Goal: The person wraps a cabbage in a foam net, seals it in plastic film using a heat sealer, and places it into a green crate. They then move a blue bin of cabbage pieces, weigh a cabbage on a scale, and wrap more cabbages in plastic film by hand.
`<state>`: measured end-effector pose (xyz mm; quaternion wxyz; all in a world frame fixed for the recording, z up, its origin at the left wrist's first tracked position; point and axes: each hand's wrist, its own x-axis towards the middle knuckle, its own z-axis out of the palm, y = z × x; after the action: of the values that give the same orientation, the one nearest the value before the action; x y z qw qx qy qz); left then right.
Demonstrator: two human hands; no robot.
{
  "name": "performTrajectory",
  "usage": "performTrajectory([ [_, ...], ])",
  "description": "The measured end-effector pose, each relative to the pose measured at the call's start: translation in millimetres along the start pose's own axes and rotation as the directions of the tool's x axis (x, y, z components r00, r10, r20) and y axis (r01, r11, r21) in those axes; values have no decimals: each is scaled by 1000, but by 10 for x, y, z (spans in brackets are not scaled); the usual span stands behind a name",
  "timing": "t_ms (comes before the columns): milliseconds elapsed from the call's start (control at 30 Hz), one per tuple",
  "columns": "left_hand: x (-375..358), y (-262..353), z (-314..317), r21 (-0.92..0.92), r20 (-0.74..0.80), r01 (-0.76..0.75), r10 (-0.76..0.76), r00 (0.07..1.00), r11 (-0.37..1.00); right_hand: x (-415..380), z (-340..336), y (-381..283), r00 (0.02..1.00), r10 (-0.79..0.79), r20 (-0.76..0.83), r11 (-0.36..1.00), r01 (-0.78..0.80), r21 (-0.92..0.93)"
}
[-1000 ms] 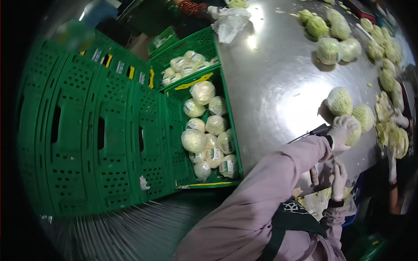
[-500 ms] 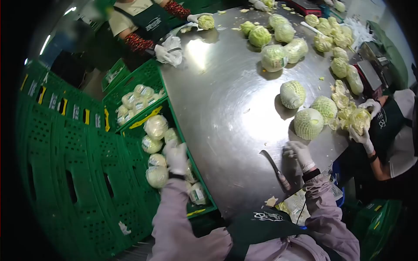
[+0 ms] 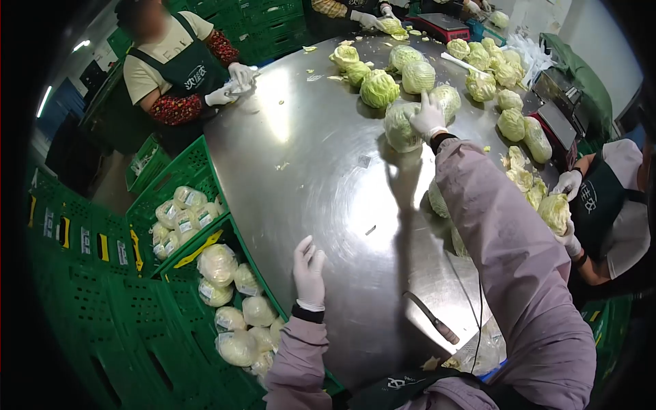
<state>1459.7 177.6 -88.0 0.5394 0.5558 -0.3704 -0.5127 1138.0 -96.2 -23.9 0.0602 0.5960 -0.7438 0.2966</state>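
My right hand [image 3: 428,117], in a white glove, reaches across the metal table [image 3: 328,198] and grips a wrapped cabbage [image 3: 402,128] from its right side. Other wrapped cabbages and a bare green cabbage [image 3: 379,89] lie around it. My gloved left hand [image 3: 309,277] hovers over the table's left part, fingers apart, holding nothing. To its left, a green crate [image 3: 266,277] holds several wrapped cabbages [image 3: 236,347]. A curved knife [image 3: 434,319] rests near the front edge. My right sleeve partly hides netted cabbages.
A co-worker [image 3: 179,75] stands at the far left, handling something white. Another person's hands [image 3: 567,184] hold a cabbage at the right. Loose cabbages [image 3: 509,68], a red scale [image 3: 444,26] and a second crate of cabbages [image 3: 188,160] are also in view.
My right hand has moved from beside the knife to the far cabbage and taken hold of it. My left hand has left the crate and is over the table. The view has shifted.
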Motion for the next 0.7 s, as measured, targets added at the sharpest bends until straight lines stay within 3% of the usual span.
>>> performTrajectory([
  [67,37,23,194,-10,4,-9,9,1000,1000,-168,163,149,988,-9,156,1000,9,-2],
  [133,154,22,359,-17,3,-23,23,1000,1000,-257,-323,-92,971,23,237,998,-8,-62],
  [200,314,-50,463,4,29,-62,62,998,998,-304,-325,-39,991,-13,129,998,5,61],
  [233,468,-143,525,-37,53,-19,21,998,999,-340,-260,-29,1000,15,-12,988,-13,153],
  [267,616,-168,643,-118,65,30,-22,998,993,-374,-52,79,1000,19,0,987,-18,157],
  [333,858,-34,960,-205,112,129,-108,988,970,-403,373,287,987,-14,160,901,-57,430],
  [367,950,67,1125,-209,146,182,-153,977,961,-509,-204,-118,691,65,720,742,-516,428],
  [433,1109,120,1361,-358,265,390,-309,914,848,-789,-154,-318,747,-66,661,660,-464,591],
  [467,1081,195,1430,-434,346,428,-292,891,793,-904,-30,-343,826,-182,533,661,-299,689],
  [533,901,188,1396,-416,330,448,-328,885,791,-1199,-92,-430,905,-200,376,829,-48,557],
  [633,407,138,1064,-439,304,250,-120,945,863,-1766,-403,-411,879,-206,430,632,-215,744],
  [667,172,121,934,-444,304,156,-16,953,882,-2005,-831,-473,829,-170,533,640,-318,700],
  [700,-69,79,771,-245,273,-58,126,954,968,-2251,-1168,-511,745,-153,649,505,-506,699],
])
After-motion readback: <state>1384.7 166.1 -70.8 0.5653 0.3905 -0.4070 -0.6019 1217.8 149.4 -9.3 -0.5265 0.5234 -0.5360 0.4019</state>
